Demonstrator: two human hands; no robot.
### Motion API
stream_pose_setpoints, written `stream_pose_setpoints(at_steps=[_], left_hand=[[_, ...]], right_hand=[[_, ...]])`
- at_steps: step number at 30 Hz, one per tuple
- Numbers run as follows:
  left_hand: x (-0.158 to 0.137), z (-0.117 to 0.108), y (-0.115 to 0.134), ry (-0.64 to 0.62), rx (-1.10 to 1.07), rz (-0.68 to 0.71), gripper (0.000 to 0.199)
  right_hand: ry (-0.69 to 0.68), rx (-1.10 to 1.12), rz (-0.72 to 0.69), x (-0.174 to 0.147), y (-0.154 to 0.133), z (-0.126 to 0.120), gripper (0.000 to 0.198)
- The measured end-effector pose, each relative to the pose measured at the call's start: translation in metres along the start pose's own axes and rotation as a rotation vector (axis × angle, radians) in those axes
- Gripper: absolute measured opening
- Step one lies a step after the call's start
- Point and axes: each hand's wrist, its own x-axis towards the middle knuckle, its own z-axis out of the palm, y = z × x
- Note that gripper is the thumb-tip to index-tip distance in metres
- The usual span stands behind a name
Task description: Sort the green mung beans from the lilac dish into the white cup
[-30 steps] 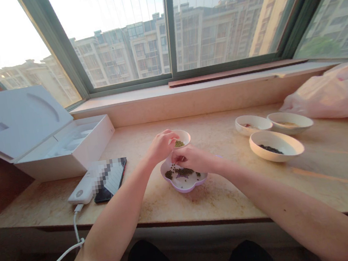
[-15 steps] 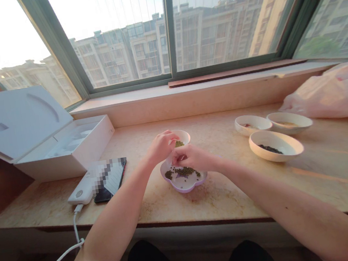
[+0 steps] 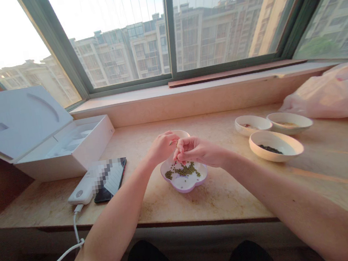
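A lavender-edged, flower-shaped dish (image 3: 186, 186) holds scattered green beans (image 3: 184, 170), which look like mung beans. Right behind it stands a small white bowl (image 3: 183, 133), largely covered by my hands. My left hand (image 3: 162, 146) is over the near left side of that bowl with its fingers curled inward; a few greenish specks show by the fingertips, and what it grips is hidden. My right hand (image 3: 198, 149) hovers above the back of the dish, thumb and fingers pinched close to the left fingertips. Anything in that pinch is too small to name.
On the right stand three white bowls, one with dark contents (image 3: 277, 152), near a plastic bag (image 3: 333, 90). To the left are an open white box (image 3: 67, 152), a power bank (image 3: 81, 189) with a cable, and a phone (image 3: 113, 182). The counter edge (image 3: 206, 223) runs in front.
My right hand has risen a little from the beans in the dish and turned, its fingers now up by the left fingertips. My left hand has barely moved.
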Motion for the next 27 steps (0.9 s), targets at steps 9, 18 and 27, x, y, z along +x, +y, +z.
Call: stream_pose_setpoints(at_steps=[9, 18, 27], left_hand=[[0.001, 0.002, -0.001, 0.028, 0.001, -0.004, 0.020], [0.001, 0.002, 0.000, 0.036, -0.011, -0.028, 0.023], [0.001, 0.002, -0.001, 0.043, -0.010, -0.027, 0.025]], right_hand=[[-0.079, 0.158, -0.022, -0.005, -0.008, -0.004, 0.026], [-0.070, 0.194, -0.030, -0.008, -0.012, -0.006, 0.028], [-0.082, 0.236, -0.036, -0.008, -0.013, -0.005, 0.026]])
